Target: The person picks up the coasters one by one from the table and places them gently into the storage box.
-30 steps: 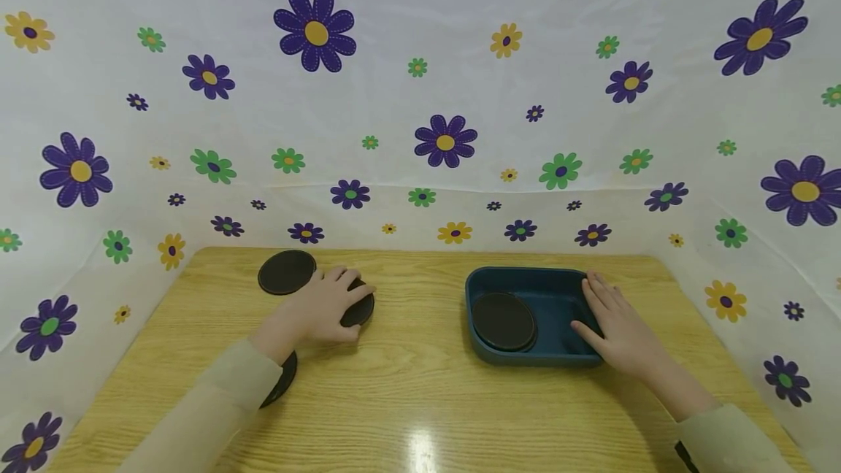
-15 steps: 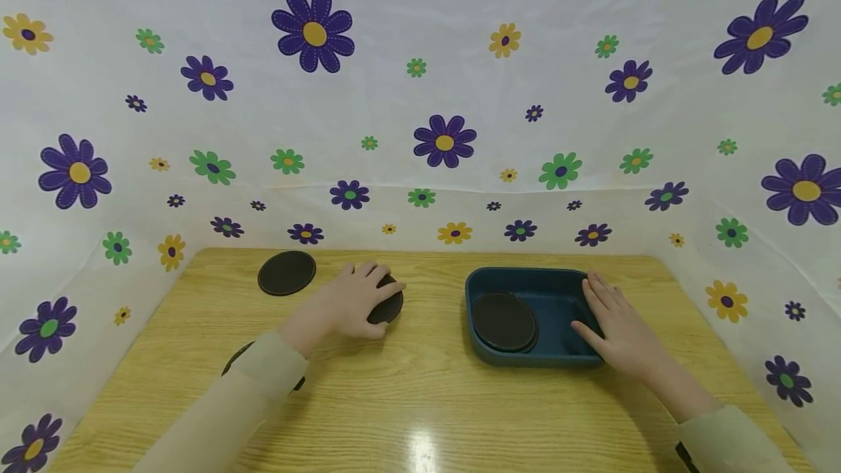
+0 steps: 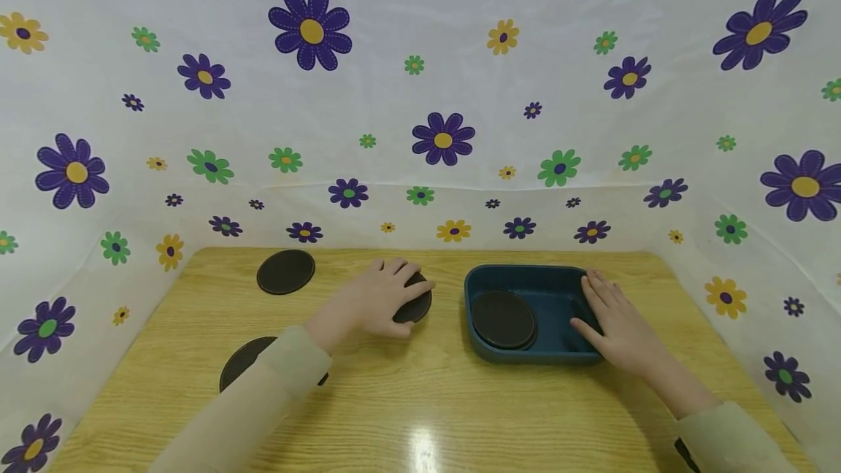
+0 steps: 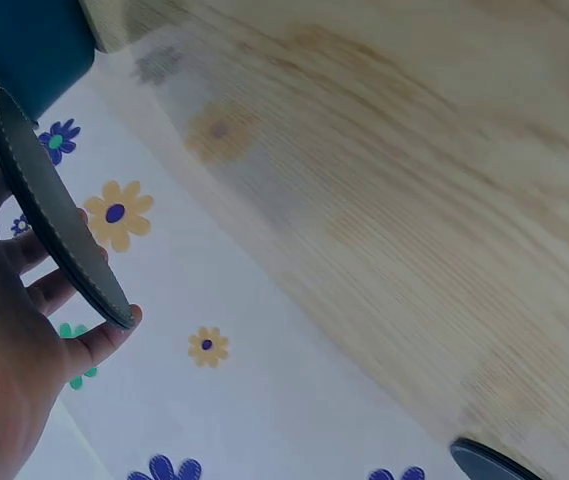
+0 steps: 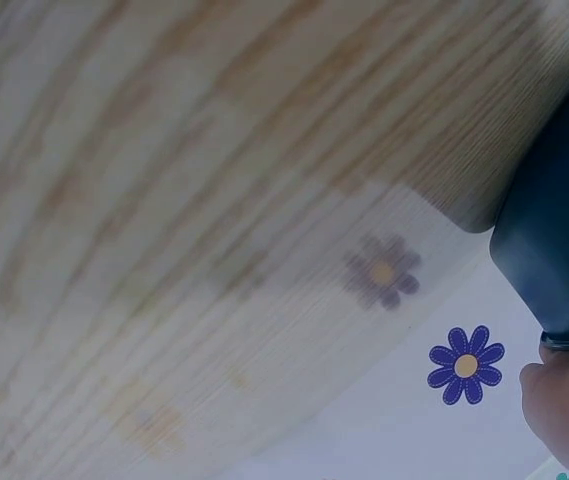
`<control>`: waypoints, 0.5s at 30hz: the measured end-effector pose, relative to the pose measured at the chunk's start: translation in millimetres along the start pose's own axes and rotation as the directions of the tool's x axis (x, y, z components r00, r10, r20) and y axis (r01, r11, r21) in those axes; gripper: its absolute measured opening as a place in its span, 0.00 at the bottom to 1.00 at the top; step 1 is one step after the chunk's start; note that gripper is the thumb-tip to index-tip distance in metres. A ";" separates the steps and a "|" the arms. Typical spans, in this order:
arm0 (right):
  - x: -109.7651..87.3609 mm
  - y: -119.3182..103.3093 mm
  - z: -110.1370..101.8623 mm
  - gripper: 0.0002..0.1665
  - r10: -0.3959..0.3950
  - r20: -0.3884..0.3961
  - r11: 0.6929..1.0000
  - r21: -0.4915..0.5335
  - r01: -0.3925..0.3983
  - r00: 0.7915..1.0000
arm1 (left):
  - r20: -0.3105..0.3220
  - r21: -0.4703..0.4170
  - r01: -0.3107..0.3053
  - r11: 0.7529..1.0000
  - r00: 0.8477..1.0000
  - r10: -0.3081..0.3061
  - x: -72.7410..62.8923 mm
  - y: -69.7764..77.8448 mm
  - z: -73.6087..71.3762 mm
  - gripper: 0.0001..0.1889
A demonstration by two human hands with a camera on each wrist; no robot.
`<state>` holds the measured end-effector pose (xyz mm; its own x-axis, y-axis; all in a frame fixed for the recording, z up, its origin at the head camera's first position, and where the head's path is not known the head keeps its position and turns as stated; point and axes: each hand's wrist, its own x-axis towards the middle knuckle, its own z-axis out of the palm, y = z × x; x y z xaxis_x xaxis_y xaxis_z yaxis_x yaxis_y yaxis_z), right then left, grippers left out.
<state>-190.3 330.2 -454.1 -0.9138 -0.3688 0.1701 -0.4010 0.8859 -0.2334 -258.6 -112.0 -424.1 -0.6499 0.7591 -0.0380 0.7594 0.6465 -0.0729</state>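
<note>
My left hand [image 3: 381, 301] grips a black round coaster [image 3: 415, 305] by its edge, over the table left of the blue box. In the left wrist view this stitched coaster [image 4: 59, 215] is tilted, with fingers and thumb at its rim. My right hand [image 3: 617, 323] rests on the right end of the dark blue box [image 3: 565, 358], its fingers straight along the rim. One black coaster [image 3: 504, 320] lies in the left part of the box; whether another lies under it I cannot tell.
A black coaster [image 3: 285, 271] lies at the table's back left. Another coaster [image 3: 243, 363] nearer the front is partly hidden by my left sleeve [image 3: 289, 367]. The wooden table [image 3: 394, 407] ends at a white flowered cloth [image 3: 368, 79] behind and at both sides.
My left hand has moved to the right with the coaster, towards the box. More of the front-left coaster shows. The right hand and the box have stayed in place.
</note>
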 end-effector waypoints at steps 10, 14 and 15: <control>0.2 1.1 0.6 0.49 -0.009 -0.016 1.000 -0.014 0.009 1.000 | -0.045 0.005 -0.038 0.999 0.998 0.038 17.4 17.7 -8.0 0.40; 0.7 1.8 0.9 0.49 -0.004 -0.008 1.000 -0.010 0.003 1.000 | -0.054 0.022 -0.047 0.999 0.997 0.048 24.9 24.2 -10.3 0.41; 0.8 2.0 1.1 0.49 -0.003 -0.009 1.000 -0.009 0.003 1.000 | -0.056 0.027 -0.050 0.998 0.997 0.051 27.1 26.0 -10.2 0.41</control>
<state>-191.9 331.3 -455.6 -0.9119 -0.3693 0.1790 -0.4033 0.8872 -0.2242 -256.1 -73.9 -416.9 -0.6074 0.7942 0.0146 0.7897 0.6057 -0.0974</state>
